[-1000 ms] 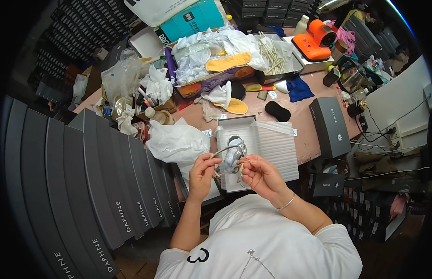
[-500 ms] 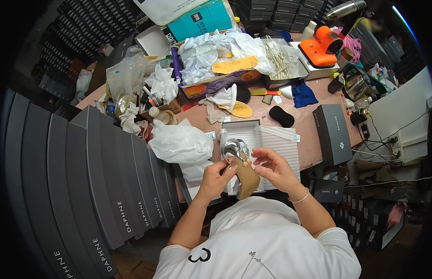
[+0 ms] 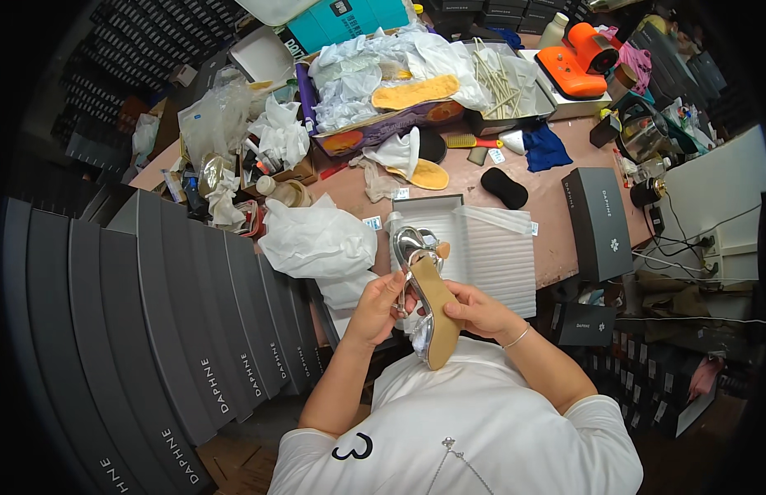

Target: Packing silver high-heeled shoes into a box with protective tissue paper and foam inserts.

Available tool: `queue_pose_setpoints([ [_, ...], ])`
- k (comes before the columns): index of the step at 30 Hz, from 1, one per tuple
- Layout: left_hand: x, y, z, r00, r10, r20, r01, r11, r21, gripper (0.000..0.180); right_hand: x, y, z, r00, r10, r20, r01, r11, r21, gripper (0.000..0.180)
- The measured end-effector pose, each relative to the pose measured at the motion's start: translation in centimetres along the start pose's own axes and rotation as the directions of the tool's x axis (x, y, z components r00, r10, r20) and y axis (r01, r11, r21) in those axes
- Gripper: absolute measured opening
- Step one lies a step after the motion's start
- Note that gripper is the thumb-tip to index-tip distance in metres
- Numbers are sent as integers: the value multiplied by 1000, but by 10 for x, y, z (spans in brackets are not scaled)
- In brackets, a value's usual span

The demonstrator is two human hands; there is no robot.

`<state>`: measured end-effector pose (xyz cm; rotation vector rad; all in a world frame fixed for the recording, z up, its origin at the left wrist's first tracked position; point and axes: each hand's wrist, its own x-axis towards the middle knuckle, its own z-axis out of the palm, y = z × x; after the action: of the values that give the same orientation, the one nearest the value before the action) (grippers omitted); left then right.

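Sandal (image 3: 437, 318) in fingers (image 3: 467, 310), pale-lettered boxes (image 3: 164, 305) nearby

Head view, single: left fisheye of a worn pair, upright, angled down over the wearer's white shirt (image 3: 482, 412), nearest, at six o'clock; hands (image 3: 482, 313) close, near centre; bench (image 3: 555, 223) beyond, toward twelve; dark boxes (image 3: 164, 313) curving at nine.
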<state>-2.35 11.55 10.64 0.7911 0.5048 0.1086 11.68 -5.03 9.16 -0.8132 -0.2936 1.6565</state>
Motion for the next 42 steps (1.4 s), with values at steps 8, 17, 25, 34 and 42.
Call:
queue_pose_setpoints([
  [8,-2,-2,6,1000,9,-18,-9,1000,16,37,1,5,1,998,-25,54,19,994,111,60],
  [17,0,-8,5,996,-49,-71,37,986,-161,28,9,16,3,995,-89,51,74,969,237,68],
  [25,-4,-8,5,1000,9,-27,-13,986,-166,33,8,17,4,995,-78,58,60,965,257,70],
  [34,9,-16,8,974,197,-110,-125,876,466,55,5,14,-1,999,-23,-29,18,984,-178,53],
  [42,42,-28,23,985,-113,-130,93,983,-156,36,-1,-81,-42,986,-104,-130,-31,654,-755,30],
])
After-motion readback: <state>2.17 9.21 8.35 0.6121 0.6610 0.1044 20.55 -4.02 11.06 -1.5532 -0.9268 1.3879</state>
